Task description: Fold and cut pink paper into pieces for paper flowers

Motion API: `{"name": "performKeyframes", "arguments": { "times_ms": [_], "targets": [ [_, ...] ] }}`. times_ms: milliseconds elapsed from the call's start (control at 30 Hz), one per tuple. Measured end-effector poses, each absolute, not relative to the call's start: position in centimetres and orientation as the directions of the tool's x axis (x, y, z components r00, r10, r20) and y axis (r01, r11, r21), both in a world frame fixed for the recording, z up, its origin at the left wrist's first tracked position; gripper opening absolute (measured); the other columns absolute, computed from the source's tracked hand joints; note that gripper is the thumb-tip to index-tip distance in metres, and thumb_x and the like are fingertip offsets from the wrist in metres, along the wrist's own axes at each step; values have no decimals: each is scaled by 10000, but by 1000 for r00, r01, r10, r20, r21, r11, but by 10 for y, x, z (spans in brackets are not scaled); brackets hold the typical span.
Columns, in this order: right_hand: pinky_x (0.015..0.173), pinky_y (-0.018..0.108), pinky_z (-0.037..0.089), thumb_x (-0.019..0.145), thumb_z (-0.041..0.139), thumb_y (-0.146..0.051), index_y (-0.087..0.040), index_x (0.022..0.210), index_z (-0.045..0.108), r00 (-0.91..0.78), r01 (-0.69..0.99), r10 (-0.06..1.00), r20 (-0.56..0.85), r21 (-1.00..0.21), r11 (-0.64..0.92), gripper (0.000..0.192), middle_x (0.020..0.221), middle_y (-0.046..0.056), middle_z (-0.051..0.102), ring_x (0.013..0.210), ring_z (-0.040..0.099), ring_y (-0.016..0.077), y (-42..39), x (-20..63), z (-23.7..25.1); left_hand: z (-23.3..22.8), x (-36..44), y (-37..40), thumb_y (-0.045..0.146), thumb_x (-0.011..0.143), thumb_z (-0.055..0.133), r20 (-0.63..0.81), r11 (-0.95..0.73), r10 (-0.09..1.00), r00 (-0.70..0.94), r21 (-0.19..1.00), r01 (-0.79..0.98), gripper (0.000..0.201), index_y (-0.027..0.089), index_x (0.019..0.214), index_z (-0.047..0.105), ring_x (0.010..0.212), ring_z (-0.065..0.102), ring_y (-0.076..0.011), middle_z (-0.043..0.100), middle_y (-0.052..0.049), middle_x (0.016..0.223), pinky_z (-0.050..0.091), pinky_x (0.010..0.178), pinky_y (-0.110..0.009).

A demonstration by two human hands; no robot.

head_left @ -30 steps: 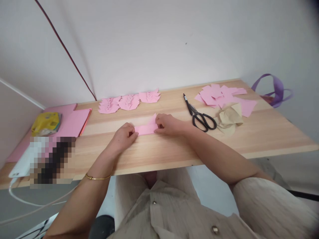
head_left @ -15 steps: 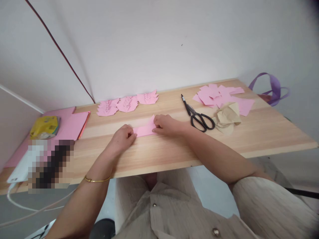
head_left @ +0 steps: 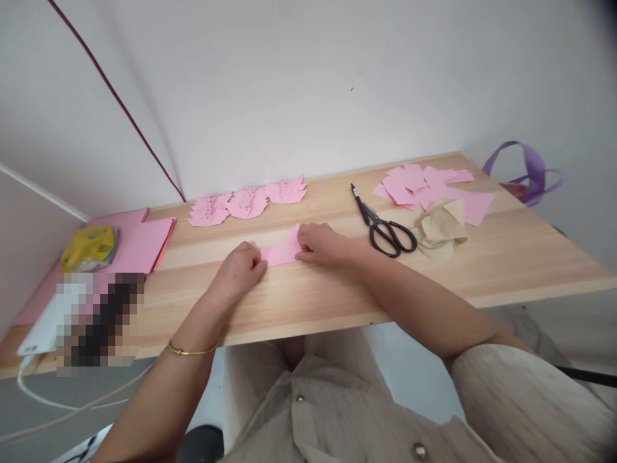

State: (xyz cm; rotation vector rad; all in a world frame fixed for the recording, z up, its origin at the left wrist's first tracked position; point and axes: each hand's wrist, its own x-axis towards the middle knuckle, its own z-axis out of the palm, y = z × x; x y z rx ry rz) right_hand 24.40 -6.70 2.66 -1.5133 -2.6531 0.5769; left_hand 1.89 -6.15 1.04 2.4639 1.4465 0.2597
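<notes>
A folded strip of pink paper point(head_left: 282, 252) lies flat on the wooden table point(head_left: 337, 296) in front of me. My left hand point(head_left: 240, 270) pinches its left end, fingers curled onto the table. At the strip's right end my right hand point(head_left: 322, 244) presses down, where a corner of the paper sticks up. Both hands rest on the tabletop.
Three cut pink paper shapes point(head_left: 248, 201) lie in a row at the back. Black scissors point(head_left: 385, 228) and a crumpled tan paper point(head_left: 441, 226) lie to the right, with loose pink sheets point(head_left: 429, 186) behind. At the left are a pink paper stack point(head_left: 139, 244) and a yellow packet point(head_left: 89, 247).
My left hand has slid slightly right along the strip, so less pink paper shows between the hands. The right hand has stayed in place.
</notes>
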Motion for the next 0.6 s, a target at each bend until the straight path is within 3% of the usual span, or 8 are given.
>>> {"name": "performKeyframes", "arguments": {
  "times_ms": [233,333,433,600],
  "targets": [
    [723,291,318,834,528,-325,-130,673,525,-529,822,835,-151,-339,458,253,941,103,551,827,483,183,-66,245,25,5,17,-64,249,773,507,45,-447,887,459,330,831,178,178,610,494,681,482,-155,489,-28,736,394,633,-299],
    [739,299,320,835,530,-321,-130,691,535,-539,813,830,-145,-347,468,239,963,110,545,852,484,193,-66,245,23,3,16,-66,232,772,535,141,-482,876,462,323,815,120,157,856,575,779,497,-188,517,-55,836,418,706,-330],
    [741,298,324,834,531,-318,-133,707,543,-547,804,826,-133,-357,475,225,977,114,541,869,485,200,-66,246,21,2,17,-67,146,782,507,247,-612,789,563,231,756,413,165,1195,506,895,475,-220,519,-98,986,404,795,-376],
    [716,290,327,834,531,-331,-135,716,548,-542,810,830,-135,-347,473,229,978,113,542,848,489,194,-66,246,22,-2,18,-63,72,845,369,127,-813,582,803,110,572,450,259,1211,553,802,444,-186,543,-67,906,366,748,-337]
  ]
}}
